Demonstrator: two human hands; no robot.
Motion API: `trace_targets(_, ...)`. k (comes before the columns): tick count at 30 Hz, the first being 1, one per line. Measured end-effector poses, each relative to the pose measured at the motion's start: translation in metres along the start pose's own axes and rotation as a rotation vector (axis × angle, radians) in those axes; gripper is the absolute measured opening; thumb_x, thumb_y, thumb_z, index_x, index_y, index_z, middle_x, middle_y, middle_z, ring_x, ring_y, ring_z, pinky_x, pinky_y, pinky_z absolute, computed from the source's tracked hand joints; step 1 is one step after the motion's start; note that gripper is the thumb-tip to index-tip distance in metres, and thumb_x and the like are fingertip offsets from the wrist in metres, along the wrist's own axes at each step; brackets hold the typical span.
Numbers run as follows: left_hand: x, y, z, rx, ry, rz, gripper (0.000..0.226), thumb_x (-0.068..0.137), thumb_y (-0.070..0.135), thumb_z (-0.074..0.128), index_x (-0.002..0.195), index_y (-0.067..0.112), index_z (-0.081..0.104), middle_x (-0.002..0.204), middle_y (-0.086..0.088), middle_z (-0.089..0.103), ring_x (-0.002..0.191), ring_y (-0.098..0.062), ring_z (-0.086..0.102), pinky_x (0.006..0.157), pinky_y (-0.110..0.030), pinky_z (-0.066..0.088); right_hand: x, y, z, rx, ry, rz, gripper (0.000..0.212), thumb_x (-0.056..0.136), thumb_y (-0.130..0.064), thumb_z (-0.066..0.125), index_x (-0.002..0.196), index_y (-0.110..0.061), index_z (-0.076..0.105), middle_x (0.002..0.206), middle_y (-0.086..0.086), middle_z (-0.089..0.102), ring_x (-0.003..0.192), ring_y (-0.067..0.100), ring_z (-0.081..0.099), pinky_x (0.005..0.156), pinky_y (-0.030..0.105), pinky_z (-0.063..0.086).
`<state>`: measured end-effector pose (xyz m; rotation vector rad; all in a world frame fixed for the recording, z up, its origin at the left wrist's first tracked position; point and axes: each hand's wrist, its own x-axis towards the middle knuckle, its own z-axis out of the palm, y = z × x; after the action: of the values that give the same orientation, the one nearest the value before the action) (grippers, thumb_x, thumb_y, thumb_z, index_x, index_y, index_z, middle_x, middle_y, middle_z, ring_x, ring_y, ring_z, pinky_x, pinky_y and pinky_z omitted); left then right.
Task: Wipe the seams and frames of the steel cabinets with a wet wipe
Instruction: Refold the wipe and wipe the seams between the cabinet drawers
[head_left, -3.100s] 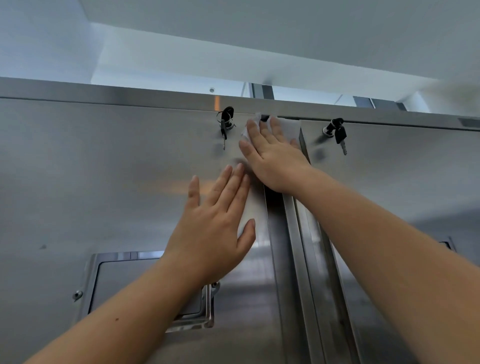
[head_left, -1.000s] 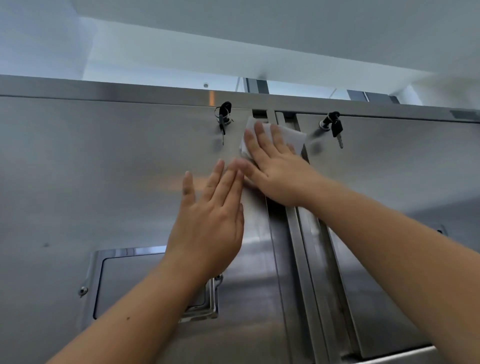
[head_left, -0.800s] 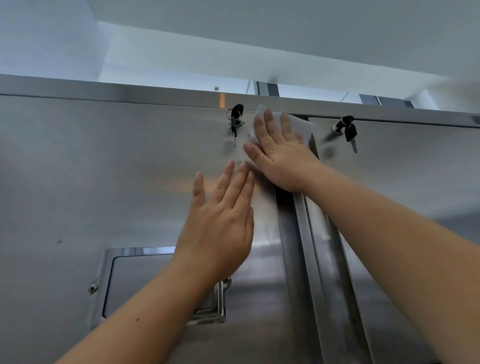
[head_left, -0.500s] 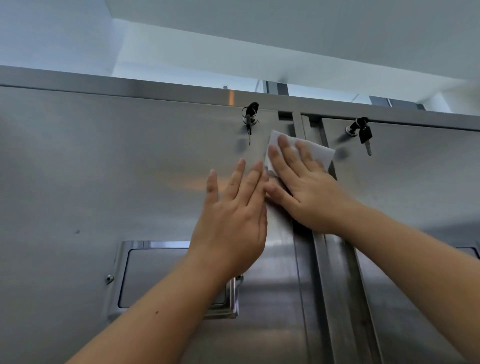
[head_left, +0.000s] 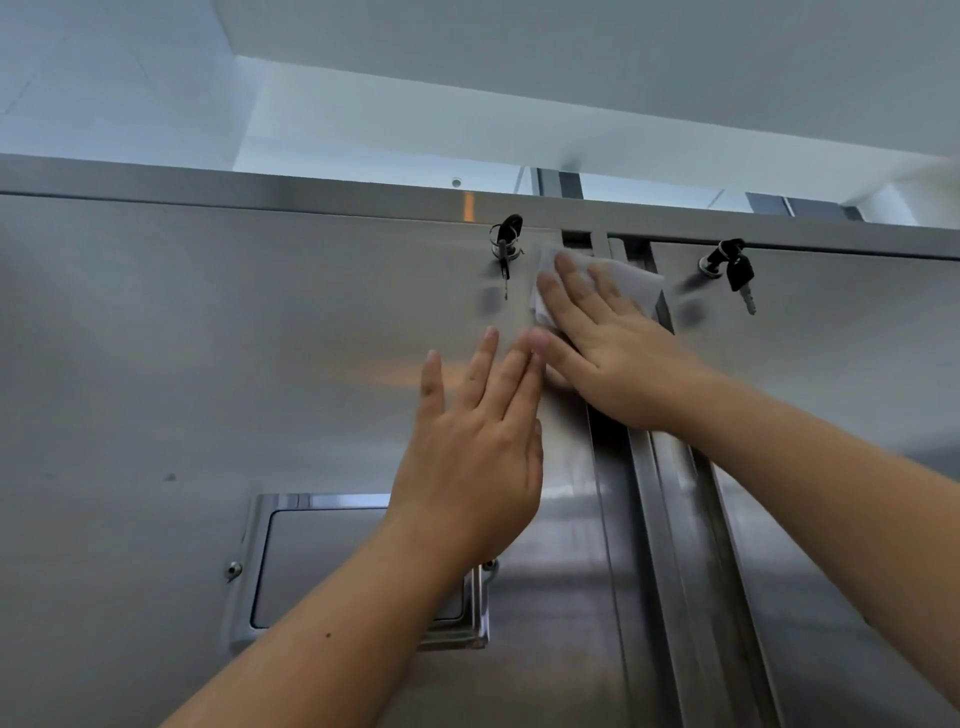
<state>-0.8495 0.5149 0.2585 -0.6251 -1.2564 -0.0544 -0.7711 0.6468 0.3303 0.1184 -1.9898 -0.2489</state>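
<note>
Two steel cabinet doors stand before me, the left door (head_left: 208, 364) and the right door (head_left: 841, 364), split by a vertical seam (head_left: 654, 519) with frame strips. My right hand (head_left: 608, 358) lies flat with fingers spread, pressing a white wet wipe (head_left: 631, 283) over the top of the seam, just under the top frame rail (head_left: 311, 195). My left hand (head_left: 478, 441) rests flat and open on the left door, its fingertips touching the right hand's thumb. Most of the wipe is hidden under the right hand.
A lock with a black key (head_left: 506, 244) sits on the left door, close to the left of the wipe. A second lock with hanging keys (head_left: 730, 267) is on the right door. A recessed handle (head_left: 332, 566) lies below my left hand. The ceiling is above.
My right hand slid the wipe down the seam and back up toward the top rail. The left hand stayed flat on the left door. The view shifted slightly.
</note>
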Motion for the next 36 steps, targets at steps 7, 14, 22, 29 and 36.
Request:
trace_targets(7,-0.001,-0.001,-0.001,-0.001,-0.013,0.005,0.054,0.089,0.027,0.030,0.137,0.007,0.044,0.145,-0.009,0.039,0.134,-0.030,0.035,0.100,-0.061,0.015,0.029,-0.001,-0.016,0.077,-0.032,0.069,0.065,0.095,-0.055,0.016,0.148,-0.028,-0.010,0.154,-0.006,-0.022,0.142,0.017,-0.020,0.114,0.043,-0.005)
trace_targets(14,-0.002,-0.001,-0.001,-0.006,-0.012,0.000,0.054,0.089,0.027,0.031,0.138,0.008,0.044,0.145,-0.008,0.039,0.134,-0.029,0.036,0.101,-0.061,0.017,0.028,-0.003,-0.006,0.060,0.025,0.077,0.067,0.095,-0.055,0.018,0.148,-0.027,-0.011,0.154,-0.005,-0.023,0.141,0.019,-0.023,0.113,0.046,-0.007)
trace_targets(22,-0.001,0.000,-0.001,-0.012,-0.011,0.005,0.054,0.089,0.027,0.031,0.137,0.007,0.045,0.145,-0.008,0.040,0.133,-0.030,0.036,0.100,-0.063,0.020,0.010,0.003,-0.006,0.039,-0.027,0.045,0.063,0.095,-0.053,0.016,0.147,-0.030,-0.012,0.154,-0.010,-0.023,0.141,0.015,-0.022,0.114,0.042,-0.007)
trace_targets(29,-0.001,0.000,-0.001,-0.012,-0.013,0.006,0.054,0.088,0.026,0.031,0.137,0.007,0.045,0.145,-0.009,0.040,0.133,-0.031,0.036,0.100,-0.064,0.020,0.037,-0.003,-0.009,0.053,0.025,0.114,0.067,0.096,-0.056,0.018,0.148,-0.025,-0.010,0.155,-0.005,-0.020,0.142,0.020,-0.020,0.114,0.047,-0.003)
trace_targets(36,-0.001,0.000,0.000,-0.021,0.000,0.001,0.053,0.087,0.025,0.032,0.133,0.006,0.050,0.143,-0.008,0.043,0.132,-0.030,0.038,0.100,-0.063,0.022,-0.025,-0.004,0.014,0.041,0.047,0.006,0.065,0.095,-0.052,0.020,0.146,-0.030,-0.015,0.153,-0.010,-0.026,0.140,0.012,-0.024,0.113,0.040,-0.010)
